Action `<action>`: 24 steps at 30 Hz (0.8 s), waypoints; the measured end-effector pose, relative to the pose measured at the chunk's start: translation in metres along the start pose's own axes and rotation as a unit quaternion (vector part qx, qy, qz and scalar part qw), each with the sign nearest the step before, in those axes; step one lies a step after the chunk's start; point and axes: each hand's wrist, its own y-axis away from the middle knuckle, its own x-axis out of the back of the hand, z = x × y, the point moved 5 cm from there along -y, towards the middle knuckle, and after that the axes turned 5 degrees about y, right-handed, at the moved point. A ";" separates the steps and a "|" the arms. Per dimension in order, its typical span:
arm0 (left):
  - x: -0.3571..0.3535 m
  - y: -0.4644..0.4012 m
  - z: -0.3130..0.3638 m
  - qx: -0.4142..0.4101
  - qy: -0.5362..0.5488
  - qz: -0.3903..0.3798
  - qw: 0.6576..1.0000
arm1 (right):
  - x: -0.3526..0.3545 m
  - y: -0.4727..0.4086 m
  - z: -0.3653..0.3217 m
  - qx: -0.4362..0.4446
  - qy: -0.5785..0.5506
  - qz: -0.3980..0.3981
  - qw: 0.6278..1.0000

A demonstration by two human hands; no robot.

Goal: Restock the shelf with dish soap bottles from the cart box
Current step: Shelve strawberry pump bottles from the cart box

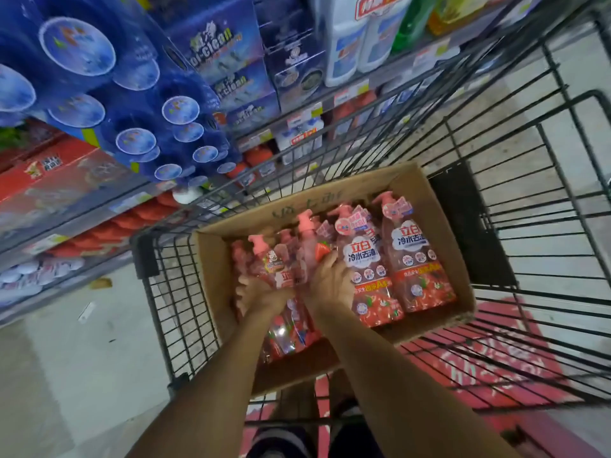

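Far to the left stands the store shelf, its upper level stacked with blue packs printed with pale round discs, and below them a red carton. Lower down runs a row of red-capped goods behind price tags, too blurred to name. Further along the shelf sit dark blue boxes and tall white jugs.

In front of the shelf is a black wire cart, and in its basket rests an open cardboard box of pink dish soap bottles with pump tops. The person leans over it with both arms reaching down into the box.

The left hand is curled round the body of a dish soap bottle at the left side of the box, its pink pump pointing away toward the shelf. Just beside it, the right hand grips the neighbouring bottle, fingers wrapped over its front near a strawberry picture. The two hands are close together, almost touching, each clamped on its own bottle.

To the right of the hands two more bottles lie side by side in the box, labels up, showing white and blue print over a red strawberry pattern.

Under the cart lies a red floor mat with white lettering; the rest of the floor is pale tile.
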 end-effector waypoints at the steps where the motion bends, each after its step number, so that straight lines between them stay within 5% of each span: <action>1: -0.001 -0.001 0.000 0.004 0.006 -0.005 1.000 | -0.002 0.000 -0.001 0.000 -0.003 -0.001 1.000; 13: 0.006 0.013 -0.015 -0.050 0.113 -0.025 0.992 | 0.012 -0.005 0.026 0.064 -0.226 -0.020 0.972; 18: 0.030 0.042 -0.029 -0.079 0.252 -0.045 0.963 | 0.027 0.003 0.051 0.102 -0.394 -0.096 0.908; 24: 0.062 0.112 -0.035 -0.156 0.394 -0.096 0.901 | 0.088 0.041 0.074 0.184 -0.469 -0.178 0.845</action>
